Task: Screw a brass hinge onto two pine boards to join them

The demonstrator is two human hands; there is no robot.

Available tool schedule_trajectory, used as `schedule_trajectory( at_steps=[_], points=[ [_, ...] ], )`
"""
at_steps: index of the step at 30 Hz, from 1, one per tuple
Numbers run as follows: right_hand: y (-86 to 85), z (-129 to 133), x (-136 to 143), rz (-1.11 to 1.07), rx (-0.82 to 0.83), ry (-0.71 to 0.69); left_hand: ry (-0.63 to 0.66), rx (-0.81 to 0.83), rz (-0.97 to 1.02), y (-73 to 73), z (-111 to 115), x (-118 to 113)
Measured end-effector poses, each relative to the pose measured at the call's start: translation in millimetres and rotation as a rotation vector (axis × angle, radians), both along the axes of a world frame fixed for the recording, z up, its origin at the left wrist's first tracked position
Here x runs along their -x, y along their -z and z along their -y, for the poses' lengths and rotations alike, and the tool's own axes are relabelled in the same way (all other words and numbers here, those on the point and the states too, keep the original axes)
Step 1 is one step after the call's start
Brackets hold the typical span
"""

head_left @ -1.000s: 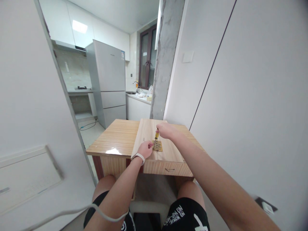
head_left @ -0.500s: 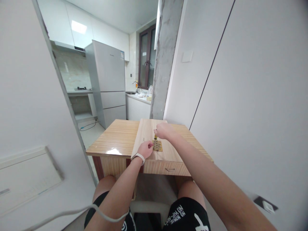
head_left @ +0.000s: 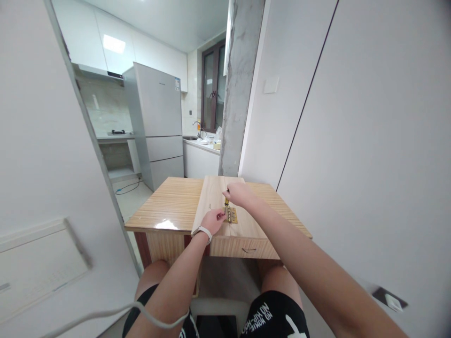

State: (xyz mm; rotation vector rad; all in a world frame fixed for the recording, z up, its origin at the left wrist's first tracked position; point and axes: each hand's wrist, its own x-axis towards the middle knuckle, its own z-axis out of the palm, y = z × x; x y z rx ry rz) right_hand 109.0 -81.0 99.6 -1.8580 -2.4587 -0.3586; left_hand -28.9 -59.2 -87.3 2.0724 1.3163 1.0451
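Observation:
My right hand [head_left: 238, 193] is closed round the handle of a screwdriver [head_left: 226, 201], which has yellow and black on it and points down. Under its tip lies a brass hinge [head_left: 232, 215] with several holes, flat across the seam between two pale wooden boards [head_left: 214, 190]. My left hand [head_left: 214, 219], with a white band on the wrist, rests at the hinge's left edge. Its thumb and fingertips are pinched together near the screwdriver's tip. Whatever they hold, if anything, is too small to make out.
The boards lie on a striped wooden desk [head_left: 169, 202] with a drawer [head_left: 243, 247] at the front. A small dark object [head_left: 210, 206] lies on the left board. A white cable [head_left: 105, 311] crosses my left forearm. White walls stand close on both sides; a fridge [head_left: 158, 103] stands beyond.
The view has shifted slightly. My right hand has turned a little on the screwdriver, and my left fingers stay pinched by the hinge.

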Motion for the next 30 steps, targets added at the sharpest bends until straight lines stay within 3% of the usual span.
schedule_trajectory(
  at_steps=[4,13,23,30],
  points=[
    [-8.0,2.0,-9.7,0.059,0.007,-0.154,0.012,-0.001,0.002,4.1,-3.6,2.4],
    [-9.5,0.8,-10.9,0.076,0.034,-0.179,0.004,-0.040,-0.007,10.7,-7.8,2.4],
    [-8.2,-2.3,2.9,0.148,0.035,-0.119,-0.009,-0.038,0.012,12.6,-7.3,-1.2],
    [-13.1,-0.6,14.0,0.062,0.105,0.060,-0.001,-0.022,0.007,10.7,-6.3,-3.1]
  ],
)
